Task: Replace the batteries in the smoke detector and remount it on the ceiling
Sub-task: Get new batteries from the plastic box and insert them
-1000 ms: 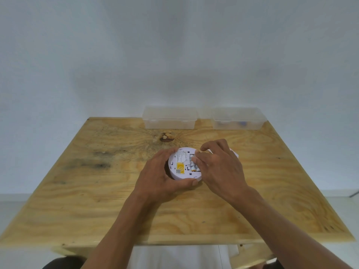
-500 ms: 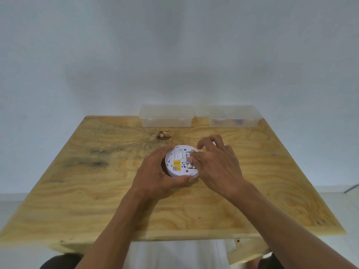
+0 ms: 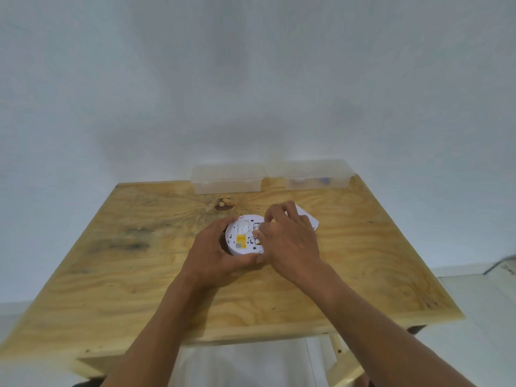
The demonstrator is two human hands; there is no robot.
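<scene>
A round white smoke detector lies back-side up in the middle of the wooden table, with a yellow label on its back. My left hand wraps around its left and near rim. My right hand rests over its right half, fingertips pressing into the battery bay, where a battery partly shows. Whether those fingers pinch the battery is hidden. A white piece, likely the mounting plate, peeks out from behind my right hand.
Two clear plastic lidded boxes stand side by side at the table's far edge, one left and one right with something blue inside. A dark knot marks the wood beyond the detector. A white wall rises behind.
My right fingers have shifted slightly over the battery bay. The white piece behind my right hand now shows more. My left hand keeps its hold.
</scene>
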